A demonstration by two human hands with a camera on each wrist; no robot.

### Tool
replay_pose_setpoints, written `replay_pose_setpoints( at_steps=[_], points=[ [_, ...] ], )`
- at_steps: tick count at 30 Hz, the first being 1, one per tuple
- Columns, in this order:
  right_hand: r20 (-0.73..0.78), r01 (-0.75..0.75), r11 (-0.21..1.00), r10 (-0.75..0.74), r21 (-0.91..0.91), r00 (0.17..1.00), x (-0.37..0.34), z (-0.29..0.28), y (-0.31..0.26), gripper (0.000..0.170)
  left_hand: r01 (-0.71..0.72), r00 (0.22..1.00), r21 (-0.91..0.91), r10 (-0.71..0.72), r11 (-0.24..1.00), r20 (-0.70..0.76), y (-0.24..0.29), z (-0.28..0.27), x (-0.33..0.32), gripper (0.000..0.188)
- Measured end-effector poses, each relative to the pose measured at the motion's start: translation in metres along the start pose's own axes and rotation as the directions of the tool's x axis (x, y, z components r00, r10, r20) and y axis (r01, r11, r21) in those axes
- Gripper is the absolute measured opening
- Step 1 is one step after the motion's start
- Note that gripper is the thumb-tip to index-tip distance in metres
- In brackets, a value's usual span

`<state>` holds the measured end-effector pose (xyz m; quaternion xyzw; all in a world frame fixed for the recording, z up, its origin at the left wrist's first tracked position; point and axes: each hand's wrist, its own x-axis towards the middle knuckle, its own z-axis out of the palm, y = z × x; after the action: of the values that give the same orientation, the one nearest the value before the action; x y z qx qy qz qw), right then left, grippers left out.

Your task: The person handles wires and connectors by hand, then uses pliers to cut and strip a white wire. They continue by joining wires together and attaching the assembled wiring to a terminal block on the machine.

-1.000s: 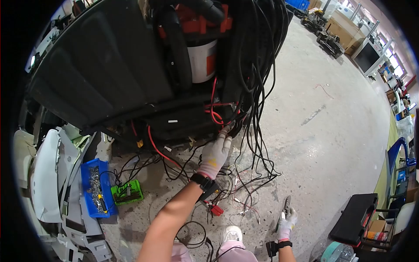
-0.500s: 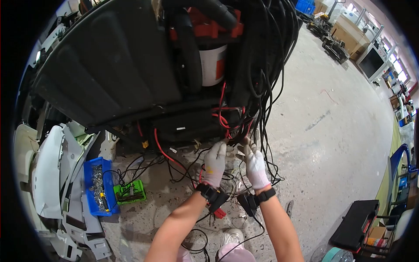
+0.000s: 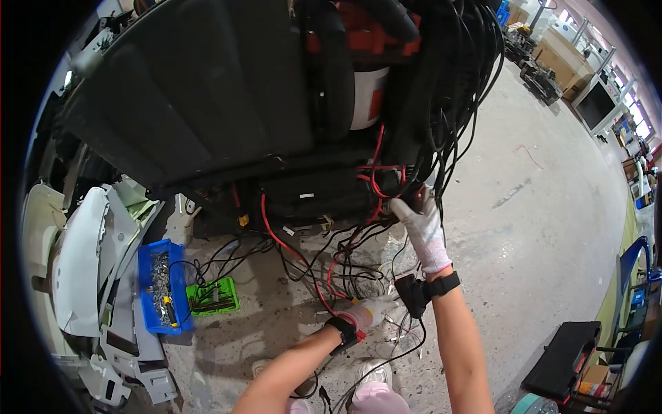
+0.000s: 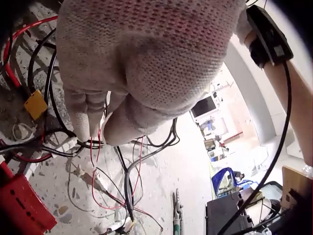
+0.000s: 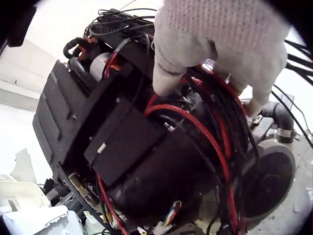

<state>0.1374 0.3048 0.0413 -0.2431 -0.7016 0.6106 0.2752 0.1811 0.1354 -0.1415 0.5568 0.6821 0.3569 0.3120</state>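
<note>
Low beside the floor wires, my gloved left hand has its fingers extended; the left wrist view shows its fingertips at thin red wires, with no firm hold visible. My gloved right hand is at the lower edge of a black machine. The right wrist view shows that hand with thumb and fingers on either side of a bundle of red and black cables, gripping it. The palm hides part of the bundle. A red connector lies near the left hand.
Blue bin of small metal parts and green tray stand on the floor at left, beside pale panels. Black cables hang at the machine's right side. Pliers lie on the floor; a black case is at right.
The right hand has come up from the pliers on the floor to the cable bundle. The left hand has left the bundle and moved down to the floor wires. The head view has shifted slightly.
</note>
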Motion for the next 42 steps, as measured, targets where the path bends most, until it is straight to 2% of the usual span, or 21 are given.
replay_pose_setpoints(
  at_steps=[2, 5, 7, 11, 13, 14, 16, 19, 21, 23, 25, 26, 27, 29, 31, 33, 36, 37, 39, 40, 42],
  points=[
    [-0.048, 0.073, 0.997, -0.074, -0.031, 0.996, 0.005, -0.006, 0.012, 0.027, 0.051, 0.990, 0.022, -0.053, 0.998, 0.128, 0.005, -0.016, 0.007, 0.022],
    [-0.002, 0.210, 0.860, -0.238, -0.465, 0.971, 0.003, -0.020, 0.013, 0.021, 0.171, 0.951, 0.075, -0.185, 0.982, 0.250, 0.017, -0.035, 0.007, 0.026],
    [-0.020, 0.038, 0.743, -0.068, -0.668, 0.997, -0.006, -0.027, -0.006, 0.015, 0.178, 0.969, -0.023, -0.171, 0.984, 0.176, 0.011, -0.037, 0.000, 0.028],
    [0.030, 0.181, 0.797, -0.200, -0.576, 0.979, -0.016, -0.040, -0.008, 0.023, 0.235, 0.947, 0.020, -0.233, 0.972, 0.221, 0.020, -0.049, -0.004, 0.029],
    [0.021, 0.200, 0.781, -0.233, -0.592, 0.972, -0.017, -0.041, -0.003, 0.025, 0.057, 0.989, 0.095, -0.044, 0.994, -0.140, 0.026, -0.054, -0.005, 0.030],
    [-0.023, 0.153, 0.819, -0.199, -0.554, 0.980, -0.018, -0.040, -0.002, 0.026, 0.058, 0.989, 0.095, -0.044, 0.994, -0.139, 0.028, -0.058, -0.005, 0.030],
    [-0.068, 0.105, 0.854, -0.162, -0.510, 0.984, -0.019, -0.041, 0.004, 0.027, 0.154, 0.850, 0.410, 0.091, 0.899, -0.519, 0.037, -0.079, 0.002, 0.027],
    [-0.085, 0.131, 0.851, -0.201, -0.508, 0.976, -0.016, -0.049, 0.022, 0.025, 0.171, 0.719, 0.172, -0.004, 0.970, -0.695, 0.033, -0.106, 0.013, 0.030],
    [-0.083, 0.195, 0.758, -0.311, -0.623, 0.947, -0.006, -0.055, 0.025, 0.023, 0.182, 0.741, 0.160, -0.028, 0.970, -0.670, 0.028, -0.115, 0.018, 0.033],
    [-0.105, 0.078, 0.710, -0.210, -0.700, 0.972, 0.009, -0.062, 0.016, 0.026, 0.188, 0.764, 0.154, -0.045, 0.970, -0.643, 0.021, -0.114, 0.024, 0.037],
    [-0.145, 0.087, 0.675, -0.280, -0.733, 0.949, 0.030, -0.070, 0.038, 0.026, 0.325, 0.734, 0.203, -0.111, 0.924, -0.671, 0.019, -0.114, 0.032, 0.043],
    [-0.179, 0.066, 0.697, -0.272, -0.714, 0.946, 0.035, -0.074, 0.046, 0.026, 0.418, 0.751, 0.065, -0.304, 0.906, -0.586, 0.026, -0.115, 0.031, 0.049],
    [-0.209, 0.048, 0.719, -0.264, -0.693, 0.942, 0.036, -0.074, 0.046, 0.027, 0.413, 0.755, 0.068, -0.300, 0.908, -0.584, 0.026, -0.116, 0.033, 0.049],
    [-0.203, 0.057, 0.691, -0.289, -0.720, 0.936, 0.034, -0.074, 0.044, 0.027, 0.607, 0.775, 0.006, -0.591, 0.794, -0.222, 0.020, -0.117, 0.033, 0.044],
    [-0.148, -0.040, 0.690, -0.098, -0.723, 0.984, 0.024, -0.074, 0.030, 0.024, 0.589, 0.799, -0.003, -0.583, 0.808, -0.148, 0.011, -0.115, 0.022, 0.041],
    [-0.111, 0.080, 0.756, -0.199, -0.649, 0.974, 0.016, -0.080, 0.044, 0.021, 0.572, 0.817, -0.015, -0.572, 0.820, -0.077, 0.001, -0.113, 0.007, 0.039],
    [-0.118, -0.184, 0.810, 0.142, -0.557, 0.983, 0.010, -0.078, 0.052, 0.037, 0.260, 0.867, 0.047, -0.212, 0.964, -0.451, -0.041, -0.094, -0.019, 0.031],
    [-0.121, -0.275, 0.824, 0.248, -0.496, 0.961, 0.007, -0.074, 0.053, 0.038, 0.262, 0.868, 0.048, -0.214, 0.964, -0.448, -0.039, -0.100, -0.022, 0.031],
    [-0.085, -0.162, 0.850, 0.138, -0.501, 0.987, 0.005, -0.068, 0.060, 0.037, 0.360, 0.888, -0.413, -0.443, 0.837, -0.124, -0.035, -0.112, -0.025, 0.027],
    [-0.081, -0.160, 0.851, 0.138, -0.500, 0.987, 0.003, -0.065, 0.059, 0.037, 0.364, 0.887, -0.443, -0.450, 0.819, -0.105, -0.034, -0.112, -0.024, 0.022],
    [-0.073, -0.189, 0.979, 0.183, -0.081, 0.980, -0.001, -0.056, 0.056, 0.019, 0.321, 0.891, -0.547, -0.442, 0.773, -0.101, -0.026, -0.119, -0.018, 0.020]
  ],
)
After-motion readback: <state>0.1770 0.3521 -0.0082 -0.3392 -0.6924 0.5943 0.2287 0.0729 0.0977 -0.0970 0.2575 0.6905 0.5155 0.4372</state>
